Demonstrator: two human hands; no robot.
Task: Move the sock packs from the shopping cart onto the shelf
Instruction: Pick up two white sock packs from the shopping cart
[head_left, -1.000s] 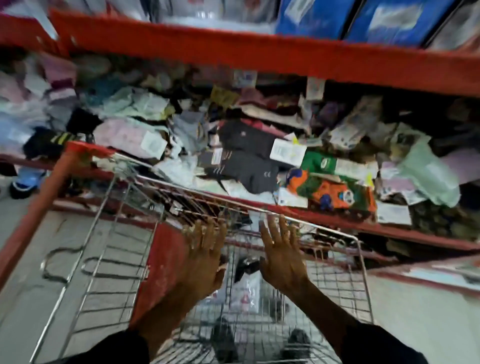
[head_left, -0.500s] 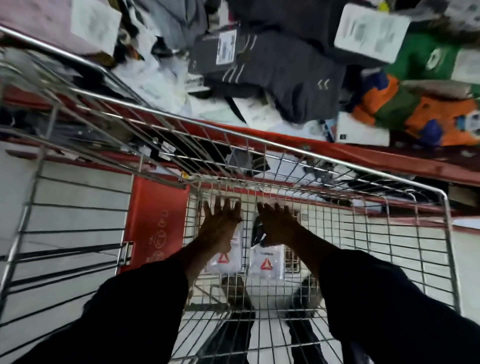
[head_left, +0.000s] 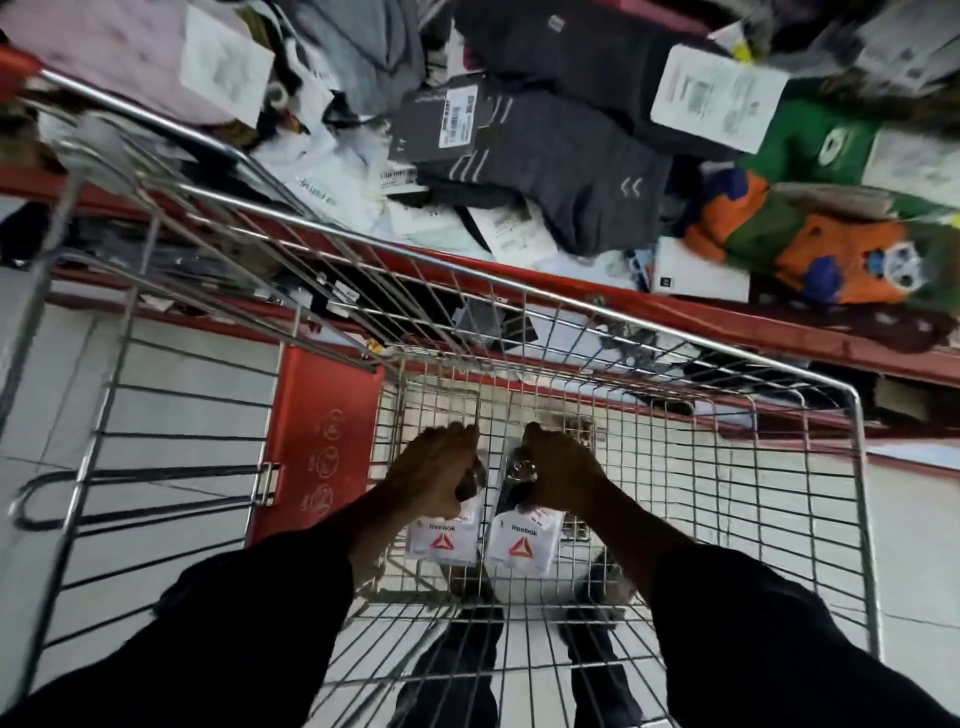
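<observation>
Left hand (head_left: 434, 465): clamped on left pack (head_left: 442, 540), low in cart (head_left: 727, 431)
Right hand (head_left: 563, 467): clamped on right pack (head_left: 524, 543)
Shelf (head_left: 675, 317): far, piled with socks

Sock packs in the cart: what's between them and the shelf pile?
Head view: the cart's wire front wall and the shelf's red edge; the packs sit low in the basket.
</observation>
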